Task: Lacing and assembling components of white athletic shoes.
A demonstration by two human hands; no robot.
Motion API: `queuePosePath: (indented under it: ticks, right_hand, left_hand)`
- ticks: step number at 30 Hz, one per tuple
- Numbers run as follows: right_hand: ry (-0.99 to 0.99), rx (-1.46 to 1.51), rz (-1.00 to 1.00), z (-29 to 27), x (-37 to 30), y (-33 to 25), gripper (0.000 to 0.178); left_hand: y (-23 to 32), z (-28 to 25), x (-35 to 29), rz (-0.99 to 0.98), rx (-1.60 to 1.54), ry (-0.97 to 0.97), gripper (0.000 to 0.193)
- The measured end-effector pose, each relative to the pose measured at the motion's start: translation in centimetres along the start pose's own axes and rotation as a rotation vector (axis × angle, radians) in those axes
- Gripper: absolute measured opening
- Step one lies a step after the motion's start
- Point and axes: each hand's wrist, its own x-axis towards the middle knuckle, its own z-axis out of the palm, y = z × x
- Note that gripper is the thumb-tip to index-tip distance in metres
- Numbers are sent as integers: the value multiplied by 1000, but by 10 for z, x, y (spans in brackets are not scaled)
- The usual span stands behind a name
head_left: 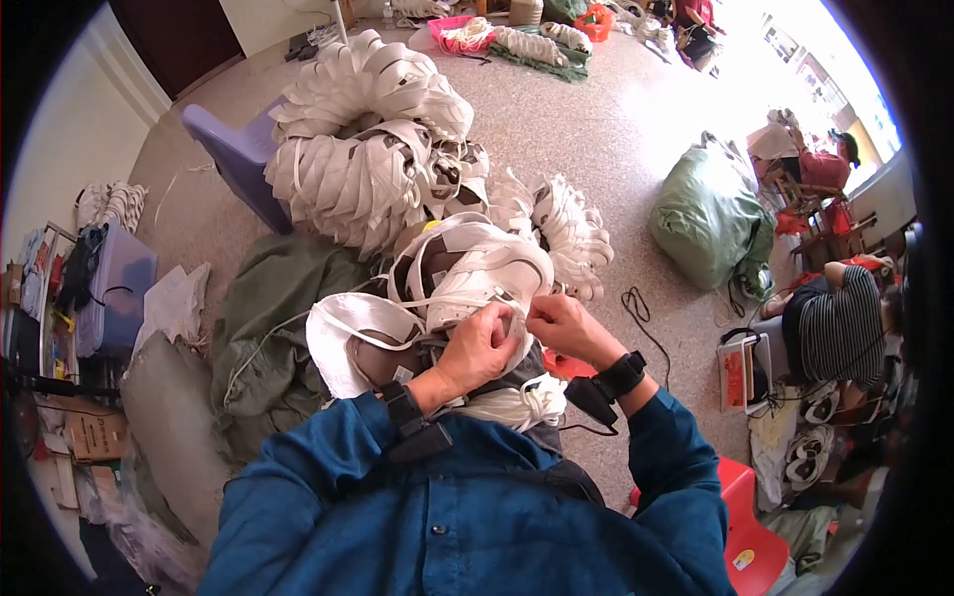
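Note:
A white shoe upper point(489, 278) lies in front of me, its white lace trailing to the left. My left hand point(482, 348) is closed on its near edge, fingertips pinched together. Just right of it, my right hand point(568, 326) is also closed, pinching at the same edge; what sits between its fingers is too small to make out. To the left, another white upper point(360, 333) with a brown-grey lining rests near my left wrist, a lace across it. On my lap below the hands is a bundle of white laces point(522, 400).
Large coils of stacked white uppers point(363, 169) are heaped ahead, beside a purple chair point(238, 159). A green sack point(701, 204) stands right on the speckled floor. A red stool point(740, 526) is at lower right. People point(840, 323) sit along the right side.

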Motion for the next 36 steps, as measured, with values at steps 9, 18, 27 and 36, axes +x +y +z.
queuePosePath:
  ticks: [9,18,27,36]
  right_hand:
    - [12,-118,-149,4,3,-3,14]
    - [68,-479,-86,20,0,-21,11]
    - [166,-88,-79,20,-7,1,20]
    - [9,-72,-18,14,-3,-17,27]
  left_hand:
    - [-4,3,-1,41,-26,17,32]
    - [-2,4,-3,102,45,99,35]
    - [4,-1,-5,2,-25,1,35]
    - [1,-12,-7,-192,-398,-155,32]
